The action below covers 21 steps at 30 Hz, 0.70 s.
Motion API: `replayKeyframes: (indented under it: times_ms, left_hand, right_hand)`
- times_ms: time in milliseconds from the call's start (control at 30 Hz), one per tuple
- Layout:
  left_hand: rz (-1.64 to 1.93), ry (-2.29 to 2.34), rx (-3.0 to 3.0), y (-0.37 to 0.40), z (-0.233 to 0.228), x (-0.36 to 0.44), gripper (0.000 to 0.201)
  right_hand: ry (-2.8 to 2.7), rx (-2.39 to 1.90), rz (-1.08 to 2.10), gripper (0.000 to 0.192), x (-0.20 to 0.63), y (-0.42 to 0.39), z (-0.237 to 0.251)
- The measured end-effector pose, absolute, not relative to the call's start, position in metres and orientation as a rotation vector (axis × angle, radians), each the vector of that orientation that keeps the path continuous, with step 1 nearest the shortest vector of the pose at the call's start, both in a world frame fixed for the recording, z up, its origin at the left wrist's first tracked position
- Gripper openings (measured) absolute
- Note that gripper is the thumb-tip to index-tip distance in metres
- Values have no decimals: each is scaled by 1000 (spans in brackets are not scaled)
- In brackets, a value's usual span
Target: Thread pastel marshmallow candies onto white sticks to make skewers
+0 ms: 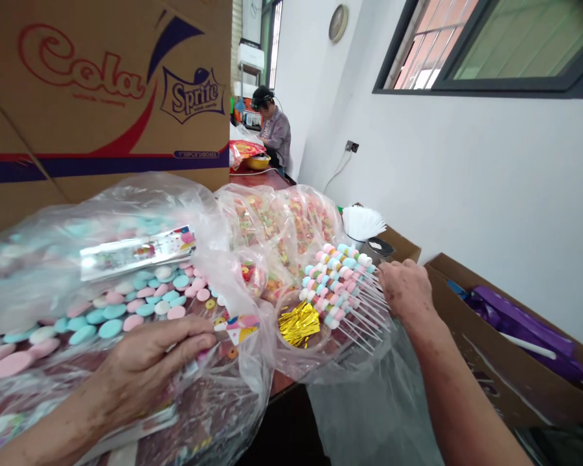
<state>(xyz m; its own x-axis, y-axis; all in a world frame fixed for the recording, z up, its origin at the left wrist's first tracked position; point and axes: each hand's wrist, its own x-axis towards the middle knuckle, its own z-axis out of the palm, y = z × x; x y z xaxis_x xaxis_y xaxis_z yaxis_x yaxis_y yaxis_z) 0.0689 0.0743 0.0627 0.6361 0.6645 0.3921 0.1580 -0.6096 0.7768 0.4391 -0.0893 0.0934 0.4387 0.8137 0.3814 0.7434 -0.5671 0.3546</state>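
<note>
My left hand [168,349], fingers pinched, holds the end of a small printed wrapper [240,328] with a bright coloured pattern. It is above the plastic sheet, in front of loose pink, blue and white marshmallows [114,312]. On the right, my right hand [405,288] is closed at the ends of the thin white sticks of a pile of marshmallow skewers [337,281], its fingertips on a stick at the pile's upper edge. Gold twist ties [298,323] lie beside the pile. A stack of printed wrappers [138,252] rests on the marshmallows.
Behind the skewers stand clear bags of ring-shaped candies [267,217] and a bundle of white sticks [363,223]. A large cardboard box [102,129] rises at the back left. An open carton [510,349] with purple packaging is at the right. A person [276,133] sits farther back.
</note>
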Motion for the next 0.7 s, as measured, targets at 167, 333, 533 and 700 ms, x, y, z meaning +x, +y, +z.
replayKeyframes:
  times_ms: [167, 333, 533, 700]
  left_hand:
    - [754, 665, 2143, 78, 60, 63, 15]
    - [627, 714, 2089, 83, 62, 46, 23]
    - [598, 747, 1937, 78, 64, 37, 21]
    - [576, 786, 1865, 76, 64, 32, 21]
  right_hand:
    - [1411, 2632, 928, 25, 448, -102, 88]
    - [2054, 2920, 1198, 20, 432, -115, 90]
    - [2943, 2473, 726, 21, 358, -98, 87]
    - [3068, 2210, 712, 26, 336, -84, 85]
